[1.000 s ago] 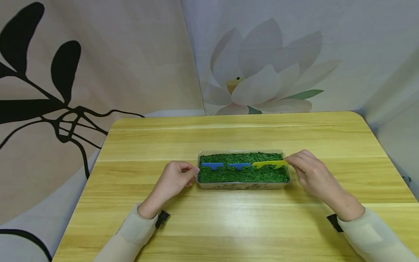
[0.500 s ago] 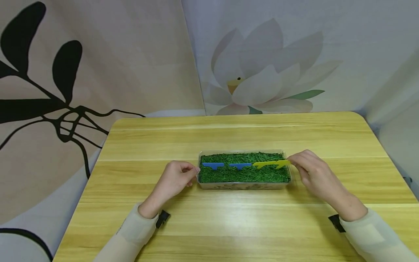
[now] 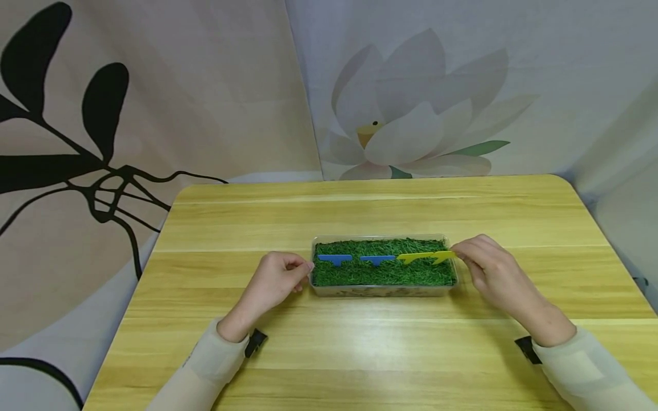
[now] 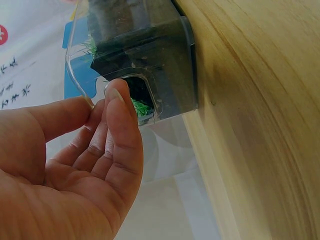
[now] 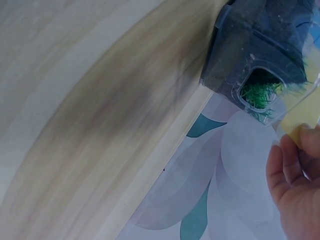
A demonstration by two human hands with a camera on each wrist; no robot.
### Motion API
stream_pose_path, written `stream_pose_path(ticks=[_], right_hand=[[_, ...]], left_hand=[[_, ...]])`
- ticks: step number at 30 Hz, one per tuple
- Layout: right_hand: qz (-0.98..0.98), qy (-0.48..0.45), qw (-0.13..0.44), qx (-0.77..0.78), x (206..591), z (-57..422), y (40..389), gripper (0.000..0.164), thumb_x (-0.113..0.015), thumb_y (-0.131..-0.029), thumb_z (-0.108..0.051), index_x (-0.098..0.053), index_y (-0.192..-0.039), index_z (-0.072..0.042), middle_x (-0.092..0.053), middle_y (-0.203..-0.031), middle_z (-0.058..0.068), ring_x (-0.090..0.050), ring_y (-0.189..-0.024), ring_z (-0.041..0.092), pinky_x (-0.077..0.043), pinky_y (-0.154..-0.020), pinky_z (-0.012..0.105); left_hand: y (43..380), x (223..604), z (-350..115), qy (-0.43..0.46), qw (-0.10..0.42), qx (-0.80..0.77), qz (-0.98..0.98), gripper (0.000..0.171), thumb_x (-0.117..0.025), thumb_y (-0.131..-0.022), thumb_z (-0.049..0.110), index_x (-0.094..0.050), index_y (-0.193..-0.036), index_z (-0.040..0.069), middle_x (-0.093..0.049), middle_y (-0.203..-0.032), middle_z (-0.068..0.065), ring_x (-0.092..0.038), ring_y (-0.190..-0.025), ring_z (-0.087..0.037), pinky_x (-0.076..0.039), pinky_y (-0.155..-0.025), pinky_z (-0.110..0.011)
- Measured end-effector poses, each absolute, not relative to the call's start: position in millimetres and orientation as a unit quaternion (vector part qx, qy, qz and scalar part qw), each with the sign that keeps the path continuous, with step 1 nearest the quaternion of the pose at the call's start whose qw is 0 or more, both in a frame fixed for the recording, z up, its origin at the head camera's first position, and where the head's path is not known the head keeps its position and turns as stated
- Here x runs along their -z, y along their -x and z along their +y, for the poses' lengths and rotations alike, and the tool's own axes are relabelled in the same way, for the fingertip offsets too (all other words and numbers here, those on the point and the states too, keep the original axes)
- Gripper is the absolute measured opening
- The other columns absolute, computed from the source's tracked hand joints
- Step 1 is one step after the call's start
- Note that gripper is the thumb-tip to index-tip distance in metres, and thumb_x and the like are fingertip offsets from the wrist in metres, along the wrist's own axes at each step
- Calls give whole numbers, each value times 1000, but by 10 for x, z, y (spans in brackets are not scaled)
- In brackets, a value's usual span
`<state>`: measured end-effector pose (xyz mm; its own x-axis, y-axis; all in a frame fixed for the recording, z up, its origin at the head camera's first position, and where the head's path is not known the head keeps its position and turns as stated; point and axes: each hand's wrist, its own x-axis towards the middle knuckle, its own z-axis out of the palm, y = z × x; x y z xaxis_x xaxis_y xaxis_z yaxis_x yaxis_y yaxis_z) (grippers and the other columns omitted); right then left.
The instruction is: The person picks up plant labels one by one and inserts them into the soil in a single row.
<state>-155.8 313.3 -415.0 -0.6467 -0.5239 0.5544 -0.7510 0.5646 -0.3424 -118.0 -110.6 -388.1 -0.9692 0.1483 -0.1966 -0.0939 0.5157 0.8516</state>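
Observation:
A clear plastic box filled with green artificial grass stands on the table. My left hand pinches the rim at its left end, thumb and fingertips meeting there in the left wrist view. Beyond the right end, my right hand pinches the tip of a thin yellow piece with notched lower edges. Whether it is one piece or two in line, I cannot tell. Two flat blue pieces stand in a row left of it, their lower parts hidden in the grass.
The wooden table extends all round the box, with its far edge beyond it. A small square cutout shows grass in the box's end wall. Printed cloth hangs behind the table.
My right hand has shifted slightly to the right, with the yellow piece's outer end moving along. Between the last two frames almost nothing differs. The left hand stays at the rim.

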Motion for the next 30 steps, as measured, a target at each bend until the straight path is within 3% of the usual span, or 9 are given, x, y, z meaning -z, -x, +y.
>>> stream_pose_path(ticks=[2,6,11,15,22,30], right_hand=[[-861,-370,201,-285,4152,3129,1554,45,-40,-114,-29,-74,-110,0,-73,-101,8,-64,-92,23,-47,-85,22],[-861,-369,204,-284,4154,3125,1540,14,-61,-105,-3,-74,-110,1,-74,-101,9,-65,-93,24,-49,-84,24],[-867,-358,197,-284,4154,3122,1531,35,-74,-82,20,-73,-111,0,-74,-102,8,-64,-94,23,-47,-87,22],[-871,-349,188,-289,4141,3127,1530,37,-75,-80,22,-73,-110,0,-74,-101,7,-63,-94,22,-44,-89,17],[-886,-314,178,-292,4082,3134,1519,38,-78,-78,21,-72,-110,3,-73,-100,7,-63,-91,20,-46,-84,19],[-898,-282,166,-295,4042,3155,1491,33,-77,-83,18,-73,-110,0,-73,-102,5,-62,-94,18,-44,-85,19]], left_hand=[[1182,3880,-1107,-15,123,-492,862,23,-67,-105,16,-81,-89,8,-74,-77,-10,-69,-66,-31,-48,-54,-29],[1185,3880,-1107,-15,124,-492,861,22,-67,-104,17,-81,-89,8,-74,-77,-11,-69,-66,-32,-48,-54,-28],[1188,3879,-1110,-15,124,-491,862,22,-67,-104,17,-81,-90,8,-74,-76,-11,-69,-66,-32,-47,-53,-28],[1188,3881,-1111,-15,124,-491,862,23,-67,-105,17,-81,-89,8,-73,-75,-12,-69,-66,-33,-45,-52,-27],[1186,3876,-1101,-14,125,-488,864,24,-67,-105,17,-81,-87,9,-72,-72,-13,-67,-64,-32,-40,-51,-26],[1201,3877,-1101,-18,126,-492,861,24,-66,-105,16,-81,-87,9,-72,-73,-14,-67,-66,-36,-37,-49,-25]])
